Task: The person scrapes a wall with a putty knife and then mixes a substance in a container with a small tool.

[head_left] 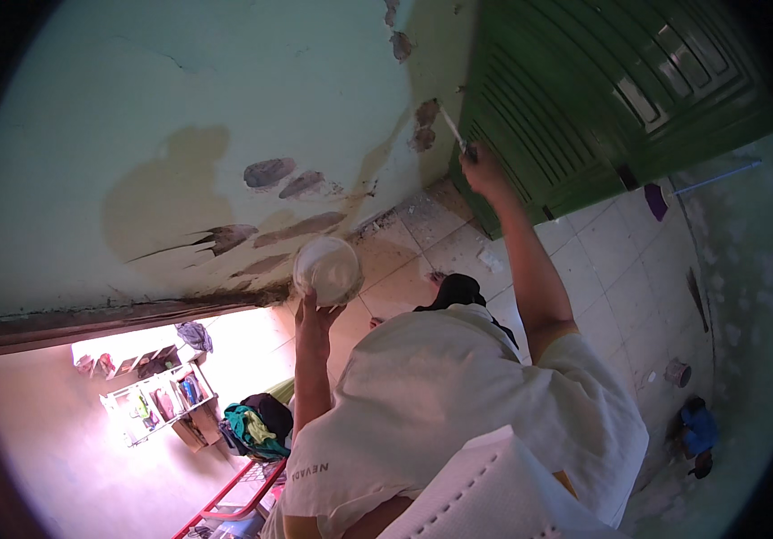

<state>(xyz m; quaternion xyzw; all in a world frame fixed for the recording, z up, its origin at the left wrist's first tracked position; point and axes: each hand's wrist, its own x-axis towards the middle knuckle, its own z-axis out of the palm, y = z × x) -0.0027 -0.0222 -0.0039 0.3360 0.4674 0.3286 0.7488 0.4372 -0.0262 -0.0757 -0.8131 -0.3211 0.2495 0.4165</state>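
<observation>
My left hand (316, 314) holds a round white tub (343, 255) from below, with whitish paste inside it. Raised toward the wall's corner, my right hand (487, 175) is closed around the dark handle of a putty knife (450, 124). The knife's pale, slim blade points up at a brown bare patch (426, 114) on the pale green wall (252, 81), close to a green panelled cabinet or door. Whether the tip touches the wall is hard to tell. More grey-brown patches (270, 172) run along the wall, left of the knife and above the tub.
The green panelled furniture (566, 99) stands right of my right hand. Debris (490, 260) lies on the tiled floor. A purple broom head (656, 203), a small bucket (677, 373) and a person in blue (698, 429) are farther right. Clothes (259, 427) and a shoe rack (166, 400) are lower left.
</observation>
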